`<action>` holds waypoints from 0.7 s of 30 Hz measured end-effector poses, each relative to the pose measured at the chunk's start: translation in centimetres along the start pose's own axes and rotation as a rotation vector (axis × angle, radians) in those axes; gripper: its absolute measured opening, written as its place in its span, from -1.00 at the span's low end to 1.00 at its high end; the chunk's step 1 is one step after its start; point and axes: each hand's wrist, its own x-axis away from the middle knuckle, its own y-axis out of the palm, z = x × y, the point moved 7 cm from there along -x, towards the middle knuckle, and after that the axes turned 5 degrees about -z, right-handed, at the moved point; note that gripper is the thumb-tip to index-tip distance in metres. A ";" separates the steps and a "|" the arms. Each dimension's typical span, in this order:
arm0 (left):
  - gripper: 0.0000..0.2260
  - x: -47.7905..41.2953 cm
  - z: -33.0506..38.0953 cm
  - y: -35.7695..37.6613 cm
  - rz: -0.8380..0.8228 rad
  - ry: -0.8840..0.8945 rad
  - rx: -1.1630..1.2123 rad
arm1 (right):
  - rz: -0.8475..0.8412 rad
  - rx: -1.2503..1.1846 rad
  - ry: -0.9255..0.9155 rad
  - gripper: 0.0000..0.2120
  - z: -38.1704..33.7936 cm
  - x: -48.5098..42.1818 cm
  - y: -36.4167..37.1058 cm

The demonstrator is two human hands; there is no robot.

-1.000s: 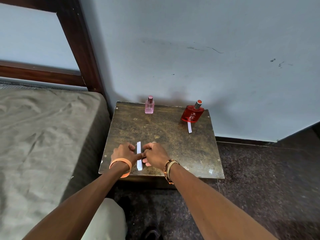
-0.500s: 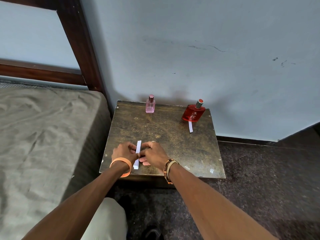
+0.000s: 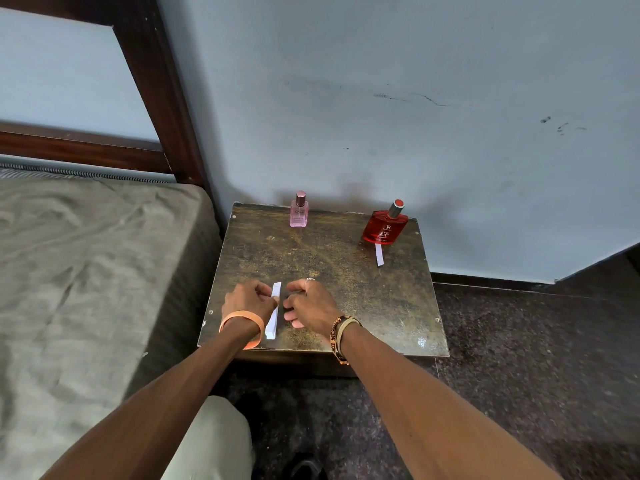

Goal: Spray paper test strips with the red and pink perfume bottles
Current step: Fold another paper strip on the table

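Right hand (image 3: 311, 306) off paper strip (image 3: 273, 311)

A dark brown worktop (image 3: 346, 271), mottled with worn golden-yellow scuffs, carries a pale pink perfume bottle (image 3: 298, 213) with a rosy metallic cap and a bright red perfume bottle (image 3: 384, 227) with dark lettering, a silver collar and a red top. A white paper strip (image 3: 379, 254) lies by the red bottle; another white strip (image 3: 273, 310) lies nearer. One wrist wears a plain orange band (image 3: 242, 323), the other a brown-and-cream patterned bracelet (image 3: 341, 336). The wall (image 3: 415, 98) is pale blue-grey with dark smudges. The bed sheet (image 3: 86, 271) is olive-grey, the bed frame (image 3: 162, 81) dark reddish-brown. The floor (image 3: 519, 358) is dark speckled stone.
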 end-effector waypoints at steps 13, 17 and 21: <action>-0.81 0.5 -0.1 2.3 -0.219 -0.032 0.405 | 0.113 -0.179 0.042 -0.79 1.3 -0.3 -0.5; -0.79 1.4 1.7 2.5 -0.291 0.057 0.532 | 0.161 -0.332 0.052 -0.81 1.5 0.3 -1.6; -0.74 1.7 2.5 2.4 -0.326 -0.006 0.699 | 0.260 -0.251 -0.005 -0.81 1.1 0.9 -3.3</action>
